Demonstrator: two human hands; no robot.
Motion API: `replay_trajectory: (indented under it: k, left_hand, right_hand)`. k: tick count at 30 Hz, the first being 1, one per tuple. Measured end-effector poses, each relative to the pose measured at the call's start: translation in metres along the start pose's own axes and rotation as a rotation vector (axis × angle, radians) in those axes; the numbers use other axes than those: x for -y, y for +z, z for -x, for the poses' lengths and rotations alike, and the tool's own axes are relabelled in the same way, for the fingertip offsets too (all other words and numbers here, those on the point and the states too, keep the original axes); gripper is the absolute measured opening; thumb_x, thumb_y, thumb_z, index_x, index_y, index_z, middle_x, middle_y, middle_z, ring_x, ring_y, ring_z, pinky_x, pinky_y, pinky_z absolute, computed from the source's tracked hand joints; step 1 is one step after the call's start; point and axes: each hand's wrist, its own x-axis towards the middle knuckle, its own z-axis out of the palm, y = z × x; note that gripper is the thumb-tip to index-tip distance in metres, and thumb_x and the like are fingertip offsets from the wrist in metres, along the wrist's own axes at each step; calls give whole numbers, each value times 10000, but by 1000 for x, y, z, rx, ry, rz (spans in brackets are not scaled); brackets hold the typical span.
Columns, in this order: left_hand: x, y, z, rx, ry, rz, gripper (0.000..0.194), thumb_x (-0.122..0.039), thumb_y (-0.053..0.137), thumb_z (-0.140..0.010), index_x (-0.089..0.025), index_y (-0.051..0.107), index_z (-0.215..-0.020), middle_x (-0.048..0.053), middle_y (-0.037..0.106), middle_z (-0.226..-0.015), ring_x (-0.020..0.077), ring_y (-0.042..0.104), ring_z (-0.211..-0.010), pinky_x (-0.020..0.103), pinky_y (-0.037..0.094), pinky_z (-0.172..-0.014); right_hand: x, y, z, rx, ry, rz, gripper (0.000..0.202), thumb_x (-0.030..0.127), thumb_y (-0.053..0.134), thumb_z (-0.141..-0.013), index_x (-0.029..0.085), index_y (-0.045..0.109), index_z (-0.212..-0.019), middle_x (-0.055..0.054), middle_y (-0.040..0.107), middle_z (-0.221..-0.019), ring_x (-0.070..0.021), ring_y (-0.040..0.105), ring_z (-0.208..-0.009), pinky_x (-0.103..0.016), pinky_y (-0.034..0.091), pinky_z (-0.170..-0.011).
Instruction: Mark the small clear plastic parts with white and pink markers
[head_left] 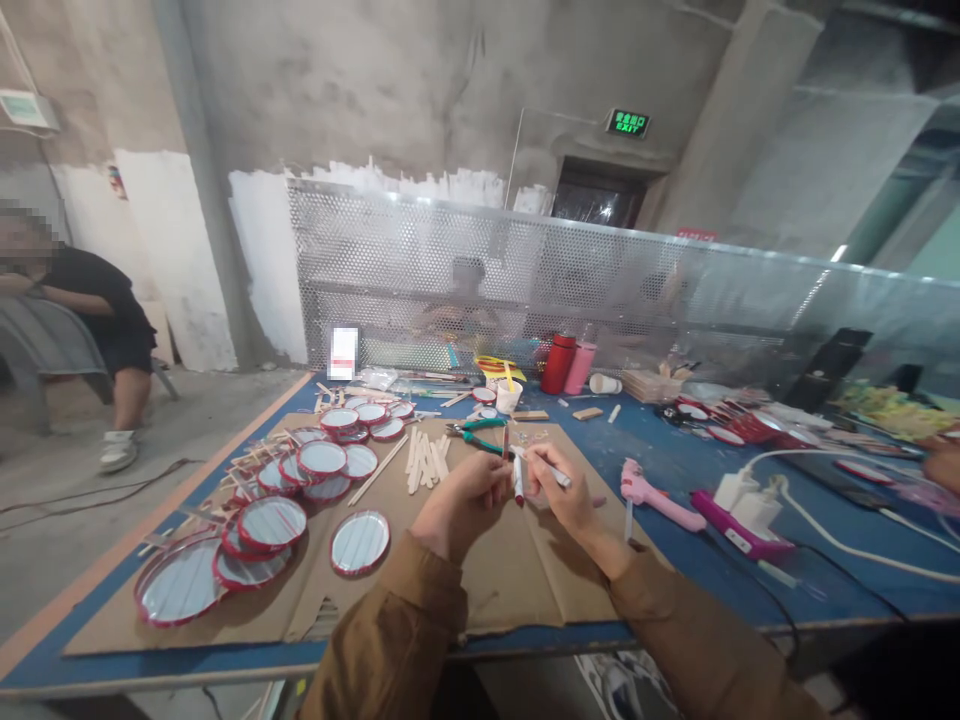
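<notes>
My left hand [480,487] is closed round a small item with a thin stick and a white and dark red piece [518,480] at its fingertips. Close on its right, my right hand [559,480] pinches a white marker-like pen, its tip near that piece. Both hands are over a brown cardboard sheet [502,590]. Green-handled pliers [484,437] lie just beyond them. Left of my hands are flat wooden sticks [426,462], a single round red-rimmed disc [360,542] and a pile of similar discs [271,522].
A pink glue gun [660,500] and a purple power strip [739,528] with white cables lie at the right. Red [559,364] and pink bottles stand at the back before a perforated metal screen [420,250]. A person sits far left; another person's hand shows at the right edge.
</notes>
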Motion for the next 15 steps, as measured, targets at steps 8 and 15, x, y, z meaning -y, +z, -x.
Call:
replay_trajectory:
  k: [8, 15]
  left_hand:
    - [-5, 0, 2, -43, 11, -3, 184, -167, 469, -769, -163, 466, -585, -43, 411, -465, 55, 357, -399, 199, 224, -410]
    - [-11, -12, -4, -62, -29, -115, 215, -215, 443, -801, -164, 509, -603, -47, 409, -426, 71, 385, -367, 212, 255, -417]
  right_hand:
    - [4, -2, -1, -74, 8, 48, 209, 358, 470, -895, 209, 540, -766, 48, 492, -523, -117, 495, -489, -242, 427, -557]
    - [-9, 0, -4, -234, 55, 107, 147, 337, 534, -835, 203, 555, -778, 24, 548, -623, -112, 499, -515, -231, 427, -528]
